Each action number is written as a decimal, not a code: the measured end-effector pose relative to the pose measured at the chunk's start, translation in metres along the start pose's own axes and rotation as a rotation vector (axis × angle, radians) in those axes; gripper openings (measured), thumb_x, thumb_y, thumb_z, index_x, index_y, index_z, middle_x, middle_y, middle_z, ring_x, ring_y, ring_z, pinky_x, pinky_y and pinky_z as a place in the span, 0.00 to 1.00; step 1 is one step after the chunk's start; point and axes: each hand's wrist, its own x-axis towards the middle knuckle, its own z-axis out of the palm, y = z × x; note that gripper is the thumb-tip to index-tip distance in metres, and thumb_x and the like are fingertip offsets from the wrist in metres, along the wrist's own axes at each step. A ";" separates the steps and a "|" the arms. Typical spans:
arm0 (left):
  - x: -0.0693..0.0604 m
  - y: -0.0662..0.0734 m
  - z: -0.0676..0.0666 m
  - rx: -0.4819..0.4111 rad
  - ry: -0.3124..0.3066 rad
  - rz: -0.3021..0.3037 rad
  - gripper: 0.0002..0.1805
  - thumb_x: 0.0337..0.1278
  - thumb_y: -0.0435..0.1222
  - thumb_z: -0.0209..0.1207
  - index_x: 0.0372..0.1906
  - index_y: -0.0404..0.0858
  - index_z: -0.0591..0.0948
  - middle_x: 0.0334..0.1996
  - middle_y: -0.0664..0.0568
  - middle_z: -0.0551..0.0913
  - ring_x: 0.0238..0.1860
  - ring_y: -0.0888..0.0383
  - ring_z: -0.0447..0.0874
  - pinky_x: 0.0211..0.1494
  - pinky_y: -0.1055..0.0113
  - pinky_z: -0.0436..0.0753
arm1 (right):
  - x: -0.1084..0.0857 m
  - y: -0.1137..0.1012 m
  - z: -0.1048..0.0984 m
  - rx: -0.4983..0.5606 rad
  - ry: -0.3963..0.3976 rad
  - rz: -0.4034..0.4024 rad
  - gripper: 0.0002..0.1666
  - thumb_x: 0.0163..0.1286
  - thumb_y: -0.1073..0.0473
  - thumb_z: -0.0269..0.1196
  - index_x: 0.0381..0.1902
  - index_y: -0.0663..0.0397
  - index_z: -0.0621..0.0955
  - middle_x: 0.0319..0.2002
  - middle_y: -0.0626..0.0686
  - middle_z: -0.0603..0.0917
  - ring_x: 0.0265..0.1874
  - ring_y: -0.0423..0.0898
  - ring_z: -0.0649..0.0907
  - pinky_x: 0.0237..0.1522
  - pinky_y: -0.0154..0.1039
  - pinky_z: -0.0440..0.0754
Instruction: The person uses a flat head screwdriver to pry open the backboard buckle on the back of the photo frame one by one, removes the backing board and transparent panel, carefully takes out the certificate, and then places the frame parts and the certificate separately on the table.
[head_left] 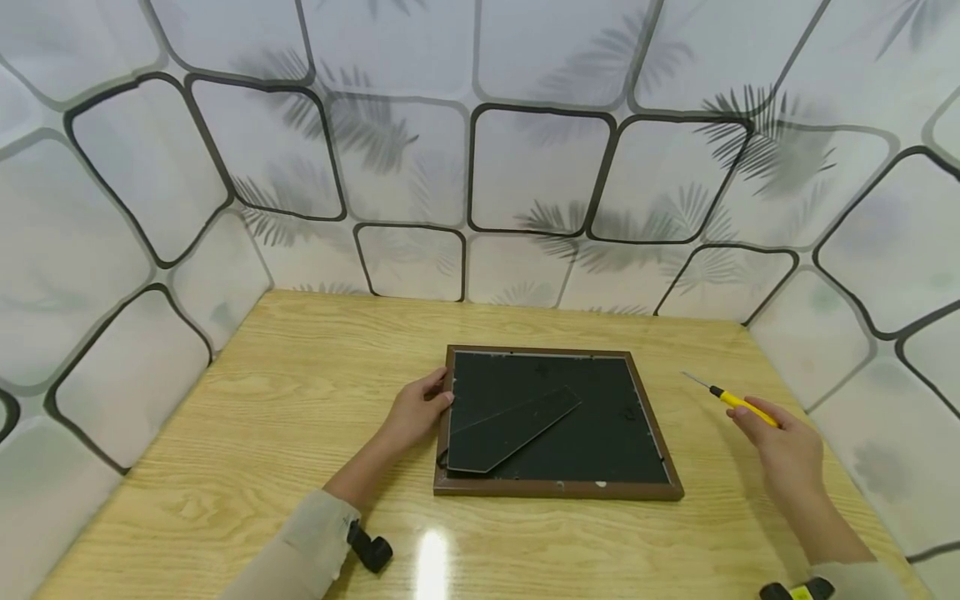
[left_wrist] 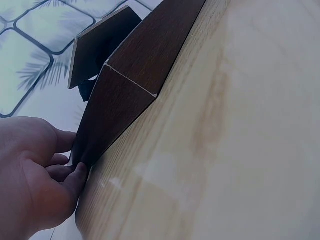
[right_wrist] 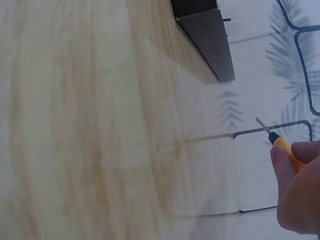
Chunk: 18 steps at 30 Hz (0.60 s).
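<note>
A picture frame (head_left: 525, 490) with a brown border lies back side up on the table, its black backing (head_left: 607, 433) showing. The black easel stand (head_left: 510, 433) slants across that backing. At the frame's left edge my left hand (head_left: 412, 412) holds the border between thumb and fingers; the left wrist view also has this hand (left_wrist: 37, 175) at the dark wooden side (left_wrist: 117, 105). Right of the frame and apart from it, my right hand (head_left: 787, 450) grips a screwdriver (head_left: 752, 407) by its yellow handle. Its thin metal shaft points to the upper left.
The wood-grain table (head_left: 300, 375) extends around the frame. Behind it and along both sides stands a pale wall covering (head_left: 540, 167) with dark outlines and leaf prints. A black wrist camera (head_left: 369, 547) sits on the left sleeve (head_left: 300, 542).
</note>
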 end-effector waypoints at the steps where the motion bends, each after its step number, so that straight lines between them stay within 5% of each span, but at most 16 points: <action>1: 0.000 0.000 0.000 -0.001 -0.001 0.000 0.32 0.73 0.35 0.56 0.77 0.36 0.64 0.68 0.38 0.74 0.70 0.43 0.72 0.70 0.48 0.73 | 0.000 0.000 -0.002 0.044 0.023 0.010 0.10 0.67 0.62 0.69 0.37 0.35 0.86 0.29 0.42 0.90 0.32 0.33 0.89 0.36 0.23 0.84; 9: 0.001 0.000 0.001 -0.002 0.003 -0.010 0.31 0.73 0.35 0.56 0.77 0.36 0.64 0.68 0.38 0.75 0.69 0.43 0.72 0.69 0.49 0.74 | -0.004 0.009 -0.025 -0.016 0.139 0.079 0.08 0.69 0.59 0.68 0.41 0.37 0.82 0.26 0.38 0.89 0.31 0.30 0.89 0.38 0.24 0.84; 14: 0.001 -0.001 0.001 0.003 0.001 -0.010 0.31 0.73 0.35 0.57 0.77 0.37 0.64 0.68 0.38 0.75 0.69 0.43 0.72 0.68 0.49 0.75 | -0.007 0.011 -0.036 -0.126 0.214 0.142 0.33 0.73 0.58 0.63 0.73 0.59 0.69 0.21 0.32 0.86 0.26 0.27 0.87 0.35 0.21 0.82; 18: 0.001 -0.001 0.000 0.014 0.002 -0.007 0.31 0.73 0.35 0.57 0.77 0.37 0.64 0.68 0.38 0.74 0.69 0.43 0.72 0.68 0.49 0.75 | -0.008 0.011 -0.041 -0.195 0.260 0.177 0.38 0.75 0.58 0.60 0.75 0.68 0.60 0.27 0.30 0.83 0.25 0.24 0.85 0.36 0.21 0.82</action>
